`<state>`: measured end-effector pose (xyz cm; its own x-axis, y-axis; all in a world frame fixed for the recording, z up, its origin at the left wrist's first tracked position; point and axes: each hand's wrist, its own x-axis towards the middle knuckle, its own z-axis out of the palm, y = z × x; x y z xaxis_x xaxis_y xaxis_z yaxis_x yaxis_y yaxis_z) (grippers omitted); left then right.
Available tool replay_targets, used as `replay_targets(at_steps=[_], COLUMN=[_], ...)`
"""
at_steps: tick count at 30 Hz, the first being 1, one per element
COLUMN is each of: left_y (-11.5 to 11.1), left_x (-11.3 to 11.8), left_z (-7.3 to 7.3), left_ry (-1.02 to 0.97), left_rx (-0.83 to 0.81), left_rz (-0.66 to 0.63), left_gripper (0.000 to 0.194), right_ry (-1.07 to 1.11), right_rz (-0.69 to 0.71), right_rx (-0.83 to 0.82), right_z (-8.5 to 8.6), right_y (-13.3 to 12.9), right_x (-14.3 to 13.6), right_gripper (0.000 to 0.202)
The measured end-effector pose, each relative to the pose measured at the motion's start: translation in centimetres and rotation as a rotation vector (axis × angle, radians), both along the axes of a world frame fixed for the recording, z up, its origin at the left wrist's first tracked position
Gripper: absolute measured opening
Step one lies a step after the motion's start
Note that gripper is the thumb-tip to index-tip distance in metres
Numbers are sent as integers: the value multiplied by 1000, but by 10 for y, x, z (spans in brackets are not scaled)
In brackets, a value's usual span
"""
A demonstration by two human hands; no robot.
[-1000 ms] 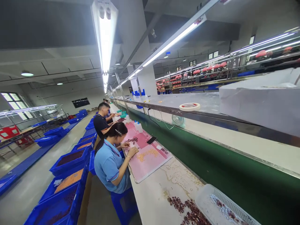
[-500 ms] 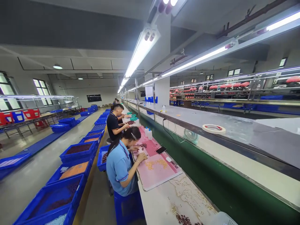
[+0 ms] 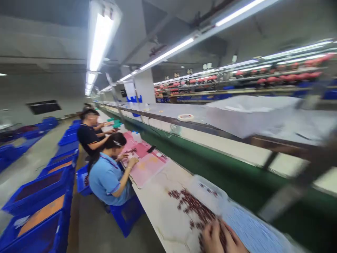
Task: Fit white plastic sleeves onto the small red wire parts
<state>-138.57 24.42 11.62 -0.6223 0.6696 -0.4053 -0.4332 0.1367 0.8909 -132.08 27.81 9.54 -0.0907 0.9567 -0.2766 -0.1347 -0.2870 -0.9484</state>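
Note:
Many small dark red pieces (image 3: 193, 207) lie in a spread pile on the pale worktop (image 3: 165, 211). At the bottom edge, my left hand (image 3: 212, 238) and my right hand (image 3: 233, 240) are side by side at the near end of this pile, partly cut off by the frame. Their fingers are curled together, with dark red pieces showing between them. Touching the pile is a clear plastic tray (image 3: 207, 186) with a few pieces in it. Right of my hands lies a blurred container of light blue material (image 3: 252, 228).
Two people sit along the bench: one in a light blue shirt (image 3: 105, 177) at a pink mat (image 3: 147, 168), one in a dark shirt (image 3: 88, 138). Blue crates (image 3: 34, 191) line the floor left. Tape (image 3: 185, 117) and a white bag (image 3: 244, 114) lie on the shelf.
The view has swung right and down, shifting the seated people leftward. Both my hands, more of the dark red pile, the light blue material and the white bag have come into view.

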Motion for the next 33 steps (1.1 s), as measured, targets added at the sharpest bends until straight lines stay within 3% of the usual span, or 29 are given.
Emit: replay_targets(at_steps=[2,7,13,17,22,29,33], left_y=[-3,-5,-23,-47,-115,-247,-278], left_x=[36,112,181,233,323,494,583], left_z=[-8,-25,-22,-18,-23,-53,-58], left_ry=[-2,-45,-75,-75,-49,17,75], left_rx=[19,80,104,85,46,-64,-92], left_rz=[-54,-168,-258,-334,-471,-656,-730], left_gripper=[34,29,24,24,23,21,20], right_ry=[78,211,298,330,359,413,428], right_rz=[-52,-260,-391,-479,-624,-806,-876], right_rx=[-63,-77,-46,-31,-11,-98,-152], right_z=[-6,-24,-28,-27,-29,-59,-67], right_y=[-12,-18,-42,-69,-144,-288,-323], right_x=[29,84,153,206,299,469,556], right_gripper=[32,29,30,30,27,26,25])
